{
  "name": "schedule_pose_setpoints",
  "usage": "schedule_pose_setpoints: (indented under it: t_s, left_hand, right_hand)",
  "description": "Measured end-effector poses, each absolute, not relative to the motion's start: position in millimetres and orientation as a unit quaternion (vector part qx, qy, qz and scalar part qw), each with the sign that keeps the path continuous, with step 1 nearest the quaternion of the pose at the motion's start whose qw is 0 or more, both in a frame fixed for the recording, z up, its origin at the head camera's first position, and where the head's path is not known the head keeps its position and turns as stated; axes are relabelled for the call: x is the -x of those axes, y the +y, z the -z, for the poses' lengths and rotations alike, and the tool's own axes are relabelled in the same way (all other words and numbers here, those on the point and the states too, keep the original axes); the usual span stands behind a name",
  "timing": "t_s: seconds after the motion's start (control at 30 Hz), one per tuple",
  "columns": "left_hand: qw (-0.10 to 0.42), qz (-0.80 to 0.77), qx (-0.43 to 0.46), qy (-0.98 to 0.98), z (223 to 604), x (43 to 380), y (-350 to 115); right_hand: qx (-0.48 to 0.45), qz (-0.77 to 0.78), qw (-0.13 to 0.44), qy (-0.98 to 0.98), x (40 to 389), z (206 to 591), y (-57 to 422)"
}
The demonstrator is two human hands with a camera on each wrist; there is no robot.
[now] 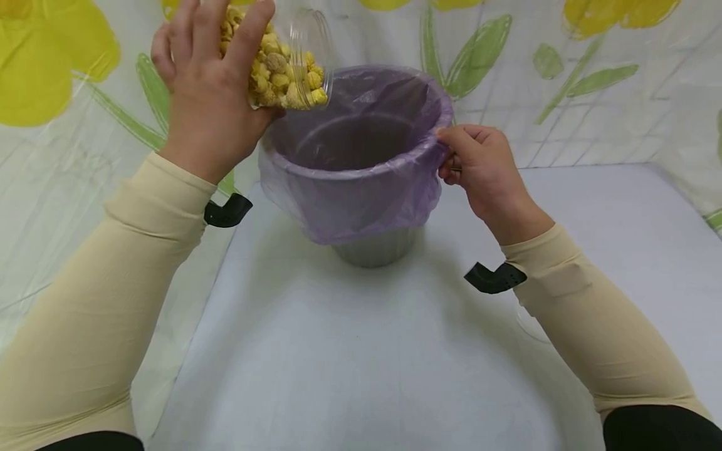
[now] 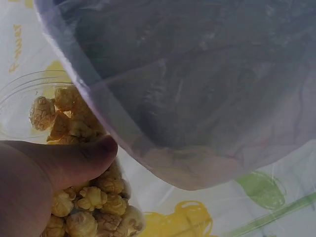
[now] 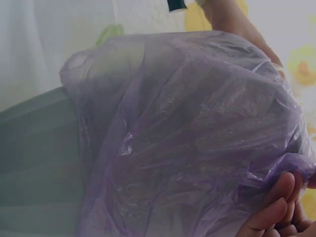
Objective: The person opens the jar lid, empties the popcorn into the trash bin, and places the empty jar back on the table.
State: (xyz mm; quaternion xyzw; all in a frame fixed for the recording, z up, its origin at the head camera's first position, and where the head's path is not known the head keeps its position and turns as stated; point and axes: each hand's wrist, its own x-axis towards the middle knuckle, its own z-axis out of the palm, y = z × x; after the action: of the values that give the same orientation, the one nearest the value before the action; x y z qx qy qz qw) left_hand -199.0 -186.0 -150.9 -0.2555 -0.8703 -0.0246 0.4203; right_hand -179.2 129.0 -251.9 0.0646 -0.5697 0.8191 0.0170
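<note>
In the head view, my left hand (image 1: 217, 94) grips a clear jar (image 1: 310, 37) of yellow popcorn (image 1: 282, 75), tilted on its side with its mouth toward the bin. The thumb (image 2: 84, 160) lies across the jar in the left wrist view, and the popcorn (image 2: 91, 197) is inside it. A grey bin (image 1: 375, 247) stands upright, lined with a purple plastic bag (image 1: 361, 200) folded over its rim. At the rim's right side my right hand (image 1: 487, 166) pinches the bag; in the right wrist view its fingers (image 3: 276, 207) hold bunched purple film (image 3: 291, 165).
The bin stands on a white table (image 1: 350, 351). A clear round object (image 1: 530, 326) lies partly hidden under the right forearm. Behind hangs a curtain (image 1: 519, 106) printed with yellow flowers and green leaves.
</note>
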Motion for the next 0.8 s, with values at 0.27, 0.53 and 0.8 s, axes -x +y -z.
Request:
schedule_pose_setpoints:
  t_s: [0.27, 0.53, 0.8]
  left_hand:
    - [0.457, 0.013, 0.261, -0.850, 153.8, 201.5, -183.2]
    - [0.469, -0.003, 0.271, -0.841, 155.1, 203.2, -182.1]
    - [0.473, -0.008, 0.266, -0.840, 153.1, 205.9, -180.1]
  right_hand:
    - [-0.060, -0.816, 0.019, -0.574, 178.5, 251.3, 127.5]
    - [-0.060, -0.812, 0.019, -0.580, 178.7, 250.9, 127.7]
    - [-0.059, -0.815, 0.020, -0.576, 178.7, 249.6, 127.3]
